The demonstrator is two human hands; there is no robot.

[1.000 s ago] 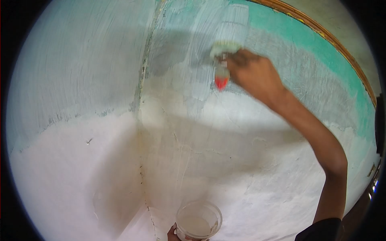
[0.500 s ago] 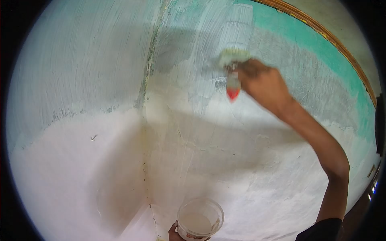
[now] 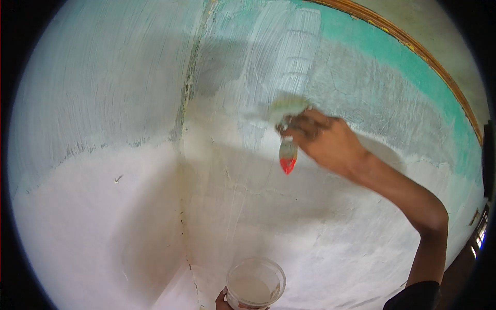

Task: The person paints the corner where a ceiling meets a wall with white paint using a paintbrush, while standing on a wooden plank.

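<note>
My right hand (image 3: 325, 137) is closed round a wide paint brush (image 3: 288, 151) with a red-tipped handle that points down. The brush's pale bristles lie against the wall (image 3: 330, 206), at the lower end of a wet whitish streak. Low in the view, my left hand (image 3: 223, 299) holds a clear round tub (image 3: 256, 283) from below and its left side. Whitish paint lies inside the tub. Most of the left hand's fingers are hidden behind the tub.
A corner line (image 3: 191, 82) runs down the wall left of the brush. Green paint (image 3: 392, 64) shows at the upper right under a brown wooden trim (image 3: 408, 44). A small nail-like mark (image 3: 119, 179) is on the left wall. Dark objects stand at the right edge.
My right hand and the brush have moved down and slightly left along the wall, and the whitish streak above them shows longer. The left hand and tub are almost unmoved.
</note>
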